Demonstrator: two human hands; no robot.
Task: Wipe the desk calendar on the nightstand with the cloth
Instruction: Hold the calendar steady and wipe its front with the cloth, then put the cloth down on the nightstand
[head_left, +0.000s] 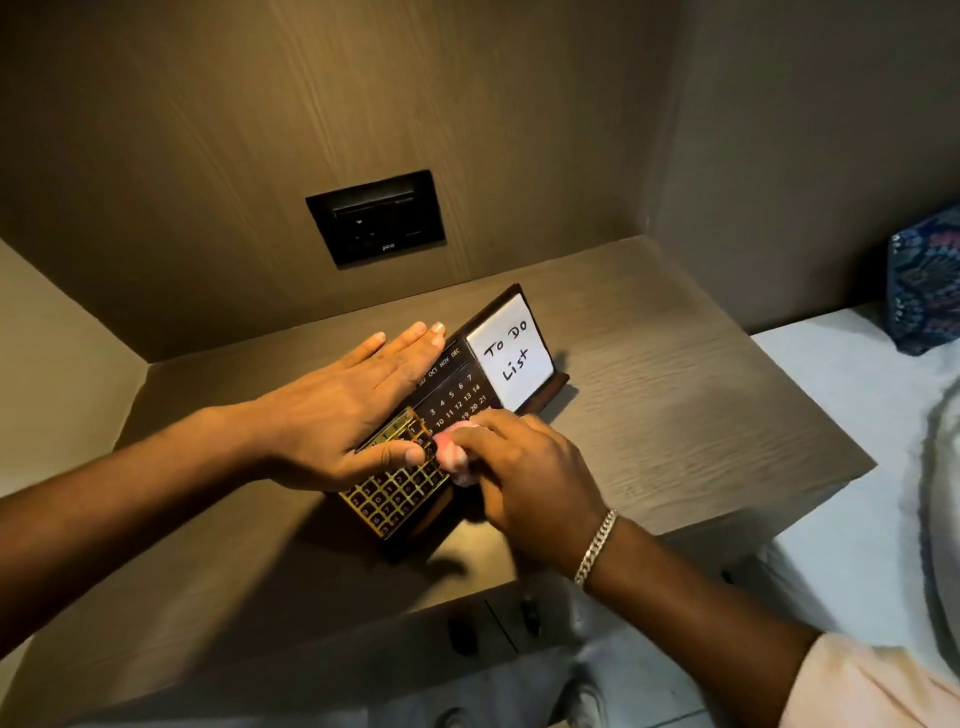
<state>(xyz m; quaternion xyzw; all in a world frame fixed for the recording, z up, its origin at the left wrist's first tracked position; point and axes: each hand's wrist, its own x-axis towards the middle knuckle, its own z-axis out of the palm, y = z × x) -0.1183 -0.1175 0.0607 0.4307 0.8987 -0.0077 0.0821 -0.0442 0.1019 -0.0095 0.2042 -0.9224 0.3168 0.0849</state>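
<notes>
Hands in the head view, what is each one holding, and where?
Right hand grips a bunched pink cloth. Left hand steadies the calendar along its top edge.

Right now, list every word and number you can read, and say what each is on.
"To Do List": handwritten on the white note at the calendar's right end.
"OCT NOV DEC": month strip along the calendar's top.
"3 4 5 6 7", "10 11 12 13 14", "20 21": its date grid.
Gold frame numbers: too blurred.
Wall socket brand mark: too small.
</notes>
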